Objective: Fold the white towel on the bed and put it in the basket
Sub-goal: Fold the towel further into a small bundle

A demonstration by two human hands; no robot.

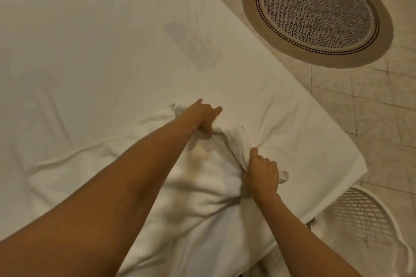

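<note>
The white towel (pixel 209 184) lies bunched and wrinkled on the near part of the bed (pixel 90 51), which is covered by a white sheet. My left hand (pixel 202 117) reaches forward and pinches the towel's far edge, with the index finger sticking out. Closer to the bed's right side, my right hand (pixel 262 172) is closed on the towel's hemmed edge. A white plastic lattice basket (pixel 360 216) stands on the floor just off the bed's near right corner, apart from both hands.
A round woven rug (pixel 317 13) with a beige border lies on the tiled floor (pixel 382 108) to the right of the bed. The bed's right edge runs diagonally from top centre to the lower right.
</note>
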